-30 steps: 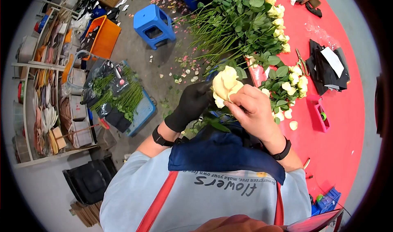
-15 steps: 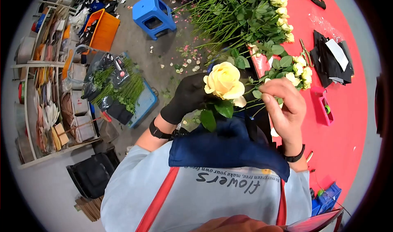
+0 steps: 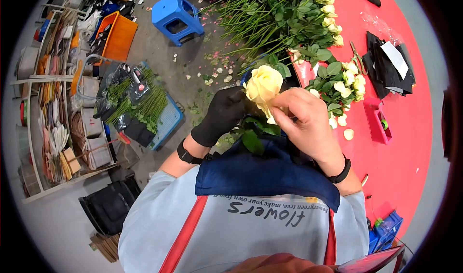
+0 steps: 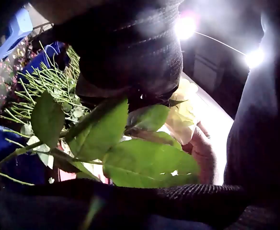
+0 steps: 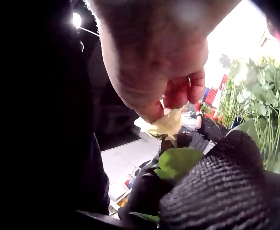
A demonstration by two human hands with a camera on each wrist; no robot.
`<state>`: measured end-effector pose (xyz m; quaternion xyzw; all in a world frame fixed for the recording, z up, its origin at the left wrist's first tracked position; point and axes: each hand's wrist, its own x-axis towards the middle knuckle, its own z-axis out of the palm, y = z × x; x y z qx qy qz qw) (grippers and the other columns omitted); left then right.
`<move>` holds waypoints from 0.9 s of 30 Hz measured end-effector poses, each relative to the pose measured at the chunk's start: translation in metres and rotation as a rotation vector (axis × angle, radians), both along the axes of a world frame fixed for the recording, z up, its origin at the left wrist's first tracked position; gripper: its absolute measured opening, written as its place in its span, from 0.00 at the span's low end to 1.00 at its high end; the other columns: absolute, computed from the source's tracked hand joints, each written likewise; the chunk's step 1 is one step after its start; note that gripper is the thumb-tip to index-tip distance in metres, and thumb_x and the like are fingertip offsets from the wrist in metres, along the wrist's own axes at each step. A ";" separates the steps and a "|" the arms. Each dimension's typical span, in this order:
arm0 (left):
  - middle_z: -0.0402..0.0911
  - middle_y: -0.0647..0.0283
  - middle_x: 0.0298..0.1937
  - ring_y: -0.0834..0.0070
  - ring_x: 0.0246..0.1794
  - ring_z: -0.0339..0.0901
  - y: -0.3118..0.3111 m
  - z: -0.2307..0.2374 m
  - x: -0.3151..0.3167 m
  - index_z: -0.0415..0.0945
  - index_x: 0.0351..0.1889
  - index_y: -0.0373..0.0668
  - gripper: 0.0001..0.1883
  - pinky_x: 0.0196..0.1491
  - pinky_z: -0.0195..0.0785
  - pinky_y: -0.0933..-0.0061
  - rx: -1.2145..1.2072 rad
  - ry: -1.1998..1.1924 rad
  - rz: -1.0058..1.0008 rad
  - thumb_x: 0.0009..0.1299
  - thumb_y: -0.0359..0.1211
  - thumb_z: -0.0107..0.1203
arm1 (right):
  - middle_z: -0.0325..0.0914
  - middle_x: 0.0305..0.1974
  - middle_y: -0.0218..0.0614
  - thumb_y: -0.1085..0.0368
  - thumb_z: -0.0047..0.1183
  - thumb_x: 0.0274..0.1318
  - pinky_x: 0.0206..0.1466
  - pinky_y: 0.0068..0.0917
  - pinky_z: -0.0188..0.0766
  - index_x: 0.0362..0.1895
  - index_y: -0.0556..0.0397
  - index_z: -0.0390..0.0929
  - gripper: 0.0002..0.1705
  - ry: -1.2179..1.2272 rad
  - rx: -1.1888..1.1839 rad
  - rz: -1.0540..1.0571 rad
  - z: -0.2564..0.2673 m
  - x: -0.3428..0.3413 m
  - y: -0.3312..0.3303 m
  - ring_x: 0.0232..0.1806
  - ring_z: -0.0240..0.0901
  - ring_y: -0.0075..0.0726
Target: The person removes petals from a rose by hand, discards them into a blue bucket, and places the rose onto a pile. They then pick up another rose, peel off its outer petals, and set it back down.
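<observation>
A pale yellow rose [image 3: 263,87] is held upright in front of the chest, over the dark blue apron [image 3: 267,174]. My black-gloved left hand [image 3: 219,116] grips it just below the bloom. Bare, my right hand [image 3: 306,121] pinches an outer petal with thumb and forefinger at the bloom's right side. Green leaves [image 4: 149,165] of the rose spread below the glove in the left wrist view. From the right wrist, the petals [image 5: 164,125] appear under the fingertips, with the knitted glove [image 5: 221,187] close below. The glove hides most of the stem.
A red table [image 3: 395,176] on the right carries heaped yellow roses [image 3: 357,82], loose petals [image 3: 348,134], scissors [image 3: 358,61], black sheets [image 3: 381,70] and a pink holder [image 3: 377,121]. A blue stool [image 3: 177,17] and a blue crate [image 3: 169,121] with cut stems stand on the petal-strewn floor.
My right hand first worked at the petals, moved off to the right half a second ago, and is back pinching the bloom's edge. My left hand kept hold of the rose, whose head turned slightly.
</observation>
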<state>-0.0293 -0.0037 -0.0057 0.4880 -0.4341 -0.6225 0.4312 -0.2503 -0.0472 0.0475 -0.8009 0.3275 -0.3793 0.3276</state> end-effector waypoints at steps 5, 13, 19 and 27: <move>0.82 0.66 0.32 0.79 0.31 0.77 0.000 0.009 -0.008 0.79 0.37 0.34 0.07 0.35 0.70 0.77 0.026 0.023 0.074 0.61 0.25 0.54 | 0.75 0.29 0.32 0.70 0.63 0.46 0.33 0.35 0.70 0.31 0.52 0.79 0.07 0.091 -0.189 -0.053 0.004 0.002 -0.003 0.31 0.73 0.41; 0.79 0.68 0.30 0.82 0.29 0.74 0.001 0.006 -0.005 0.77 0.39 0.35 0.08 0.34 0.66 0.79 0.002 0.089 0.122 0.63 0.28 0.54 | 0.76 0.36 0.36 0.71 0.65 0.44 0.35 0.35 0.72 0.36 0.54 0.80 0.12 -0.005 -0.196 0.006 0.008 -0.002 0.001 0.34 0.74 0.42; 0.81 0.66 0.34 0.82 0.32 0.76 0.001 0.000 -0.002 0.77 0.45 0.33 0.12 0.38 0.68 0.79 -0.031 0.036 0.072 0.69 0.31 0.54 | 0.78 0.41 0.40 0.74 0.63 0.43 0.39 0.34 0.74 0.41 0.57 0.79 0.16 -0.079 -0.139 0.012 0.011 -0.006 0.004 0.38 0.76 0.44; 0.83 0.63 0.36 0.79 0.34 0.79 0.000 0.011 -0.012 0.77 0.46 0.33 0.16 0.41 0.71 0.77 0.012 0.175 0.076 0.72 0.39 0.56 | 0.79 0.41 0.39 0.74 0.62 0.47 0.39 0.30 0.74 0.42 0.58 0.80 0.14 -0.183 0.021 0.016 0.011 -0.010 0.004 0.37 0.77 0.38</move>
